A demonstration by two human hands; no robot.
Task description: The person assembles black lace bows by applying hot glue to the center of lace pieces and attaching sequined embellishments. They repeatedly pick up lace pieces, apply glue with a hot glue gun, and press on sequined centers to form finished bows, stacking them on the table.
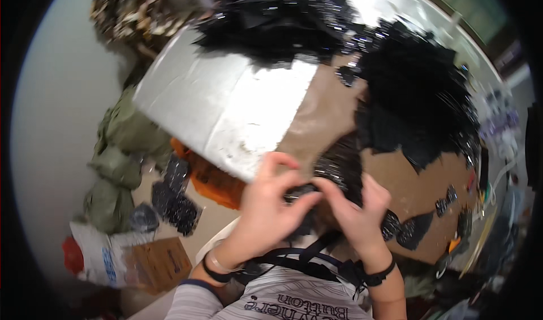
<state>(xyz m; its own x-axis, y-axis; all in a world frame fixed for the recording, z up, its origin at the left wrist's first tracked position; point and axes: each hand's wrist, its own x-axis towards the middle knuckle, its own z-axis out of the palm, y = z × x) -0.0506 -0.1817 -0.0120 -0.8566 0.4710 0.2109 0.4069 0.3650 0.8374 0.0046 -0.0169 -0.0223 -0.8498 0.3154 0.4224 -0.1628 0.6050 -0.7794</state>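
My left hand and my right hand meet close in front of my body at the table's near edge. Thumbs and fingertips of both are bent together round a small black glittery piece, which they partly cover; its exact shape is blurred. Just beyond the fingers lies a larger dark piece with a shiny, sequin-like patch, reaching away between my hands. Beside my right wrist, black cloth pieces with glittery parts rest on the brown table surface.
Large heaps of black cloth pieces and shiny black pieces cover the far side. A white board lies at left on the table. Below it are an orange bag, green sacks and a cardboard box.
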